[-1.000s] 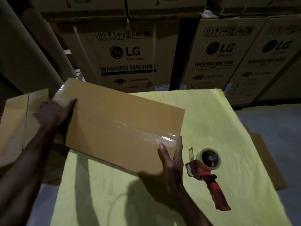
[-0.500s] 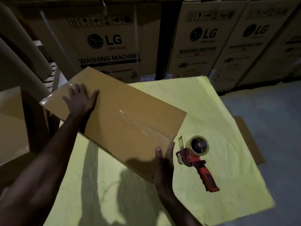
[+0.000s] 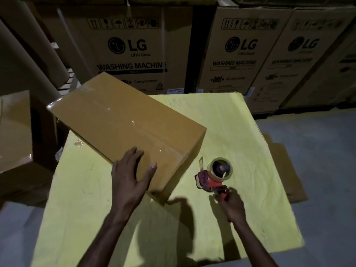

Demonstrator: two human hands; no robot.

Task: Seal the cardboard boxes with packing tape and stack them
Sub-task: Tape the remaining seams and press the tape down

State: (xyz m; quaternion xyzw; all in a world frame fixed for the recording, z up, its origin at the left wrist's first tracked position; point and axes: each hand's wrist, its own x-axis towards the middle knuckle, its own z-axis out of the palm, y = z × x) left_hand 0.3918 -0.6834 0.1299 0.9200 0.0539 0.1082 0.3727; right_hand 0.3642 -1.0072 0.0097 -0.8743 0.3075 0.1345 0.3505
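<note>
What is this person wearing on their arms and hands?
Nothing that shows: the left hand and right hand have no gloves, and the left forearm and right forearm have no sleeves. No watch, ring or bracelet is visible.

tall washing machine cartons [image 3: 134, 54] are standing along the back, big cardboard tubes [image 3: 28, 60] are leaning at left, a yellow-covered surface [image 3: 240, 132] is sitting on a grey floor [image 3: 317, 151] in dim light.

yellow-covered table [image 3: 221, 120], cardboard box [image 3: 123, 120], tape dispenser [image 3: 215, 174]
</note>
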